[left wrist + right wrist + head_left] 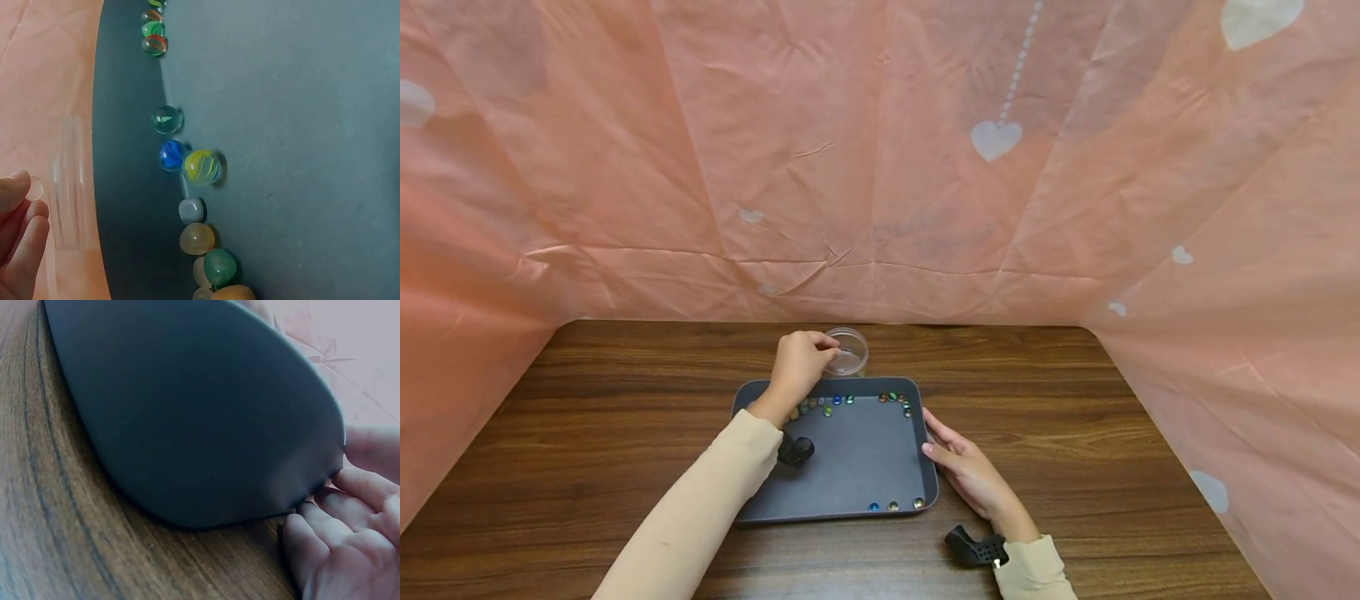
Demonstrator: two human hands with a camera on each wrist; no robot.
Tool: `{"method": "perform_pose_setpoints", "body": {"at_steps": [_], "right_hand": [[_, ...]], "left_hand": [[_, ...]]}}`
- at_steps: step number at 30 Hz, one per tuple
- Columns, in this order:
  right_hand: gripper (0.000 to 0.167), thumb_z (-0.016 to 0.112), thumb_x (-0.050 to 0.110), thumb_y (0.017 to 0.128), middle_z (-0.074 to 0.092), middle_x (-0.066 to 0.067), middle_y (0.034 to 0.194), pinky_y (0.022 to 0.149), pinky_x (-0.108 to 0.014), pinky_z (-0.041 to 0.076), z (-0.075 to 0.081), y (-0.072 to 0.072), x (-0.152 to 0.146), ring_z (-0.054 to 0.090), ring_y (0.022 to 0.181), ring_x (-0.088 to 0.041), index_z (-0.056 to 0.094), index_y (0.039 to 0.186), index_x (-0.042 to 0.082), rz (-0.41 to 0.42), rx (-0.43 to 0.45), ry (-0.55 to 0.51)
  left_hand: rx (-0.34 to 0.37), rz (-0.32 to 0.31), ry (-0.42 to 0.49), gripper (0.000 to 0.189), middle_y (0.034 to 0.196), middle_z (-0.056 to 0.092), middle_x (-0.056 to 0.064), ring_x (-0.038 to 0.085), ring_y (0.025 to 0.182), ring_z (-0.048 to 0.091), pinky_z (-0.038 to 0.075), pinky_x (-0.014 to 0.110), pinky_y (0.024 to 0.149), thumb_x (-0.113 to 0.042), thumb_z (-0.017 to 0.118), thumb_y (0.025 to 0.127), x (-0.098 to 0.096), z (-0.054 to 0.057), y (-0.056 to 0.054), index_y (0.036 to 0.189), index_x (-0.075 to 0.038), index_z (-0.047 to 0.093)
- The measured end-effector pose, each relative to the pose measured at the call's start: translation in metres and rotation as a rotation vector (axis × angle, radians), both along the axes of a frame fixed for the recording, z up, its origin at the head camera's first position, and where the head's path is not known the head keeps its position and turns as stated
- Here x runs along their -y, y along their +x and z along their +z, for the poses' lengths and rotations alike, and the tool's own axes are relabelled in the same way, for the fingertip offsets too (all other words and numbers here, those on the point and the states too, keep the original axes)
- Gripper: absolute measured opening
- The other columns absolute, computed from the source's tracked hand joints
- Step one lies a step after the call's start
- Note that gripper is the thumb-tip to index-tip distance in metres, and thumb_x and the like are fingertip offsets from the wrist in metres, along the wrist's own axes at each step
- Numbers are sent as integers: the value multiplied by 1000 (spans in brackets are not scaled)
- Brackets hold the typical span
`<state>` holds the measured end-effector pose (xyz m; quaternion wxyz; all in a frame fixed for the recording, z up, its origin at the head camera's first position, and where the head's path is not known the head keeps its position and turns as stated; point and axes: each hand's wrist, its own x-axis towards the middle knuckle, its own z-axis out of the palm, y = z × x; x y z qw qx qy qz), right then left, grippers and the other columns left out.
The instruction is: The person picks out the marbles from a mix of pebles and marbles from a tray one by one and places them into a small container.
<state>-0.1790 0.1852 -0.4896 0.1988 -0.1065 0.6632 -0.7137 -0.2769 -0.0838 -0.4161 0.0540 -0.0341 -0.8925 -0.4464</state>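
Note:
My left hand (801,360) is over the far left part of a dark grey tray (861,454), its fingertips at the rim of a clear round container (847,350). Thumb and fingers pinch a small clear marble (37,188), seen in the left wrist view. At the tray's right side, my right hand (973,477) grips the edge, thumb on the rim and fingers against the outer wall. Along the tray's far wall lie a blue marble (171,155), a yellow-swirled marble (202,167), a grey stone (191,210) and a green stone (220,267).
Several marbles sit in the tray's far right corner, among them a green one (892,397). By the near wall are a blue marble (873,507) and two amber-looking ones. The tray stands on a brown wooden table (1075,450); a pink curtain (880,167) hangs behind.

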Motion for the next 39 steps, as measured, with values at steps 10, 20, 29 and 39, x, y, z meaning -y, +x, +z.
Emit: {"method": "perform_pose_setpoints", "body": {"at_steps": [10, 20, 29, 39], "right_hand": [[65, 48, 6, 102, 9, -18, 165, 103, -7, 34, 0, 0, 1, 8, 150, -29, 13, 157, -3, -4, 3, -1], [64, 49, 7, 102, 9, -16, 165, 102, -6, 34, 0, 0, 0, 9, 152, -28, 16, 157, -2, -20, 14, 5], [65, 49, 8, 102, 10, -16, 165, 103, -6, 34, 1, 1, 1, 9, 152, -28, 15, 157, -1, -18, 17, 8], [65, 49, 8, 102, 9, -16, 165, 103, -7, 35, 0, 1, 0, 10, 151, -29, 15, 157, -2, -19, 13, 15]], "left_hand": [[23, 15, 76, 15, 99, 77, 12, 12, 58, 51, 41, 23, 53, -18, 77, 87, 4, 3, 0, 97, -7, 80], [144, -13, 184, 19, 96, 77, 8, 8, 65, 55, 43, 23, 58, -23, 78, 86, 16, -12, 17, 100, -10, 80], [204, -65, 130, 19, 89, 78, 6, 8, 62, 52, 43, 23, 56, -17, 80, 83, 28, -29, 29, 99, -7, 79], [186, -94, -1, 15, 92, 79, 3, 8, 75, 62, 48, 24, 65, -20, 82, 81, 34, -41, 36, 94, -12, 81]]}}
